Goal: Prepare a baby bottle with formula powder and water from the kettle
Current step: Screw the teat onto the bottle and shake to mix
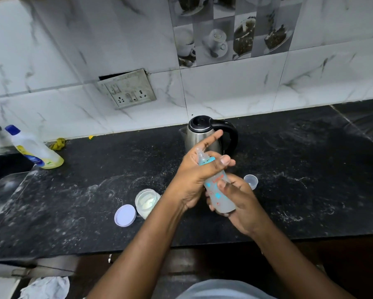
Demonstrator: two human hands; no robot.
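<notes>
Dish-soap bottle leans at my table's far left; yellow rag beside it; socket plate on the wall.

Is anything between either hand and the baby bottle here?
Nothing visible. The left hand wraps the baby bottle near its blue collar, and the right hand holds its lower body directly, above the counter.

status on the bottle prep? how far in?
Late stage. Done: the clear baby bottle with blue prints holds cloudy liquid and its blue collar and teat are on. In hand: right hand grips the base, left hand the collar, tilted. Left: open white powder jar needs its lilac lid.
</notes>
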